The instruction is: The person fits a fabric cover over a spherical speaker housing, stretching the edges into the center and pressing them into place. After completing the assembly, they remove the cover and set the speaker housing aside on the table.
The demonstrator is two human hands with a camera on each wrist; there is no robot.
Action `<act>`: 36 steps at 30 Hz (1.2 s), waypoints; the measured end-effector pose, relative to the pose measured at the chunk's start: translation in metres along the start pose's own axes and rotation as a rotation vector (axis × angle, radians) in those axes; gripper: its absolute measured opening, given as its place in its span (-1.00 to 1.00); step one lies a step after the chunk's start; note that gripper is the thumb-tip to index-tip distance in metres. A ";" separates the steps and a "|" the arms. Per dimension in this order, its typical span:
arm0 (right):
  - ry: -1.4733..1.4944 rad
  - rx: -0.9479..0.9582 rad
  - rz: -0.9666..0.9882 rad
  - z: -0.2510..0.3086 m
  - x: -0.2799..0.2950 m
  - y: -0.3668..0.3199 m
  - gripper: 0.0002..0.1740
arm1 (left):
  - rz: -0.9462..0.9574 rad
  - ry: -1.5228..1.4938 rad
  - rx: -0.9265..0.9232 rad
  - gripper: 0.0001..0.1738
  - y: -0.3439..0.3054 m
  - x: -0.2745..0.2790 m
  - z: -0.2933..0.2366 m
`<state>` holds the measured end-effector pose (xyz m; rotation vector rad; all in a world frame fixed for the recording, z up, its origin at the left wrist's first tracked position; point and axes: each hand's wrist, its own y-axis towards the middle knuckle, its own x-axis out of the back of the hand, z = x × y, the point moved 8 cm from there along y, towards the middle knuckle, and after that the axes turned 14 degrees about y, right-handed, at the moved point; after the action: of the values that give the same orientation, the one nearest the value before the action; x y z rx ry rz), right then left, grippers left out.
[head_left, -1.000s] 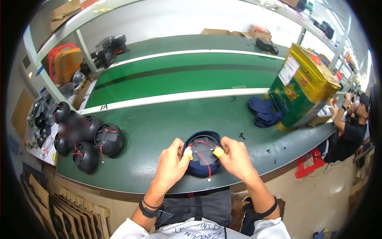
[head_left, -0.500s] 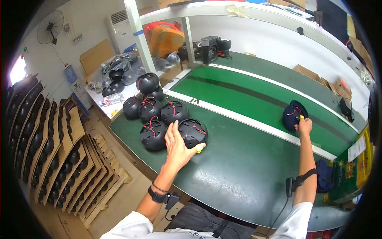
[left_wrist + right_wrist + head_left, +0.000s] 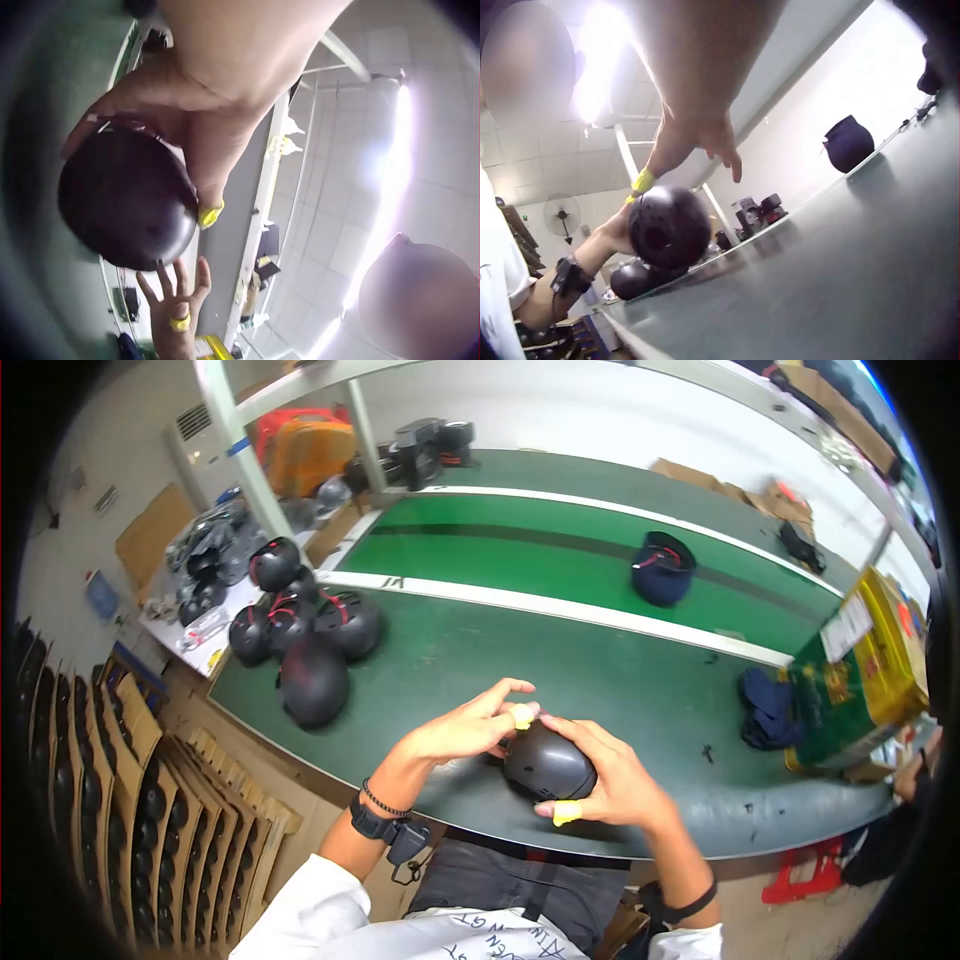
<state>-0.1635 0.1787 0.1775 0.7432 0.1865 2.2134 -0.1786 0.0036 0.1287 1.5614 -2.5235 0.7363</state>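
Observation:
A black domed shell [image 3: 548, 760] is held above the green table's near side, its smooth outside turned up. My right hand [image 3: 615, 780] spans it in the head view, yellow-wrapped thumb below and fingers over the top. At its left edge my left hand [image 3: 450, 735] holds on, with yellow wrap on the thumb. The left wrist view shows the left hand [image 3: 202, 105] gripping the shell [image 3: 127, 199], while the right hand [image 3: 178, 315] has spread fingers beside it. In the right wrist view, the right hand [image 3: 701, 135] is above the shell [image 3: 667, 229].
Several black shells [image 3: 348, 622] with red wires are grouped at the left; one [image 3: 315, 680] lies dome up in front. A navy-covered shell [image 3: 663, 575] stands on the green belt [image 3: 480, 555]. Navy cloth [image 3: 768, 710] lies beside a yellow-green tin [image 3: 875, 660] at the right.
My right hand has let go of the navy-covered shell on the belt and come back to the near side. My left hand has moved right, away from the group, with a black shell.

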 end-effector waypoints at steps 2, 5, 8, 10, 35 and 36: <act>0.138 -0.146 -0.281 -0.010 0.008 -0.034 0.15 | -0.045 -0.128 -0.116 -0.26 0.002 -0.017 -0.010; 0.590 -0.347 -0.831 -0.048 -0.002 -0.095 -0.16 | -0.438 -0.022 -0.293 -0.25 -0.011 -0.043 -0.019; 0.019 -0.422 -0.858 -0.030 -0.014 -0.128 -0.21 | -0.444 0.269 -0.412 -0.31 -0.003 -0.099 -0.013; -0.097 -0.439 -0.833 -0.006 -0.025 -0.137 -0.19 | -0.510 0.272 -0.475 -0.42 -0.009 -0.102 -0.031; 0.357 -0.071 -0.770 0.070 -0.001 -0.093 -0.44 | 0.026 -0.599 -0.596 -0.01 -0.030 -0.128 -0.081; 0.330 -0.068 -0.752 0.073 -0.002 -0.091 -0.44 | 0.015 -0.583 -0.574 0.01 -0.031 -0.128 -0.081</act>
<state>-0.0636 0.2319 0.2039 0.1995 0.4670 1.5873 -0.1056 0.1335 0.1708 1.6877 -2.7330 -0.4999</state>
